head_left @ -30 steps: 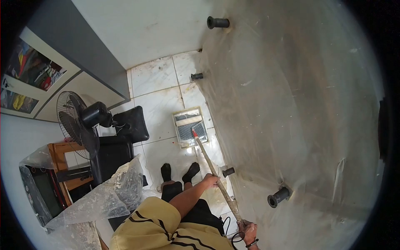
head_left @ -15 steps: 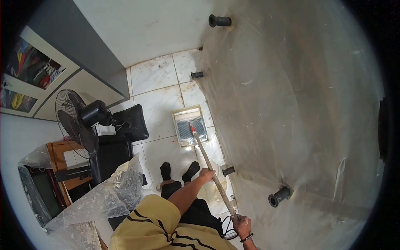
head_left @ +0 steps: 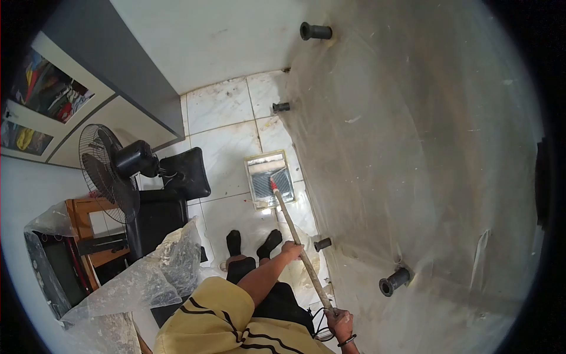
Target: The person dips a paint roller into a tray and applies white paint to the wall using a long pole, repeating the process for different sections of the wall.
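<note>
A long pole [head_left: 289,219] runs from my hands down to a paint roller with a red handle end [head_left: 274,184]. The pale roller sleeve [head_left: 266,167] lies across the far part of a paint tray [head_left: 252,192] on the floor, whose ribbed ramp shows below it. My left hand [head_left: 292,251] is wrapped round the pole's middle. Lower right, my right hand [head_left: 340,325] grips the pole near its top end; a dark bracelet is on that wrist.
Plastic sheeting [head_left: 401,147] covers the right side, with black pipe stubs [head_left: 395,282] sticking out. To the left are a standing fan [head_left: 109,171], a black chair [head_left: 156,221], a cabinet [head_left: 118,130] and plastic-wrapped furniture [head_left: 141,280]. My feet [head_left: 234,242] stand on white tiles [head_left: 221,159].
The roller sleeve has shifted slightly toward me within the tray. Both hands keep their hold on the pole, and the view has moved a little.
</note>
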The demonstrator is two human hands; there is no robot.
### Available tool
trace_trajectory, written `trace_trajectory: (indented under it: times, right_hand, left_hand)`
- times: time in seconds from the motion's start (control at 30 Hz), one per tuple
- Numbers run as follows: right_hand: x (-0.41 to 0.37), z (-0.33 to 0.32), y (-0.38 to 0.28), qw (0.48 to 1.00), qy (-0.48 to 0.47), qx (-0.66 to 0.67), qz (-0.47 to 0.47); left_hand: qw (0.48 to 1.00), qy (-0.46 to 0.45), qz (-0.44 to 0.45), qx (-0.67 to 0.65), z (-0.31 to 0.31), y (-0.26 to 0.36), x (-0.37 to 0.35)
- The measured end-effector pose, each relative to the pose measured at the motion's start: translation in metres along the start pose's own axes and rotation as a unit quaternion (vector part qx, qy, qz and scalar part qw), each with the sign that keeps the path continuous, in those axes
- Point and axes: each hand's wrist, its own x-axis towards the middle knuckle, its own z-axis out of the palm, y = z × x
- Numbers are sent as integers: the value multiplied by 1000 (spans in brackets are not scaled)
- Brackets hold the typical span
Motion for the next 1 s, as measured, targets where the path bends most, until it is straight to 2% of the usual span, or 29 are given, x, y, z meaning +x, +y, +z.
trace_trajectory:
  times: [0.03,0.07,0.13,0.3,0.37,0.4,0.43,0.5,0.53,0.57,0.67,0.77,0.9,0.97,1.0]
  right_hand:
    - [4,3,0,1000,1,0,1]
    - [11,9,2,998,41,-16,-41]
    - [15,13,0,988,99,-20,-114]
    - [0,6,8,991,91,-1,-102]
    - [-14,-2,17,987,86,-13,-135]
    - [-26,-12,17,975,86,-68,-194]
    - [-37,-17,20,976,84,-66,-190]
    - [-59,-17,34,992,75,-3,-100]
    - [-69,-17,41,983,116,-13,-143]
    - [-77,-17,46,984,116,-9,-137]
    - [-101,-33,37,996,71,22,-45]
    - [-111,-28,36,988,121,-34,-87]
    - [-98,-7,39,991,94,-50,-78]
    - [-82,1,32,990,95,-19,-103]
    - [-76,5,29,984,118,-34,-130]
  left_hand:
    - [1000,1,-5,-14,1,0,1]
    - [1000,-1,-6,-14,1,3,6]
    - [998,7,10,56,-3,16,9]
    - [999,-7,7,32,4,4,9]
    - [999,-31,-19,31,9,-3,-7]
    - [998,-50,-33,24,11,3,-27]
    - [998,-49,-38,27,12,-3,-32]
    - [989,-125,-70,33,15,-17,-45]
    - [983,-165,-82,-8,14,-24,-51]
    - [982,-166,-86,-2,13,-28,-56]
    - [962,-244,-117,17,13,-34,-68]
    - [958,-257,-123,28,10,-31,-84]
    - [960,-242,-132,56,4,-31,-64]
    - [975,-182,-107,65,1,-25,-51]
    - [975,-182,-107,66,-1,-18,-50]
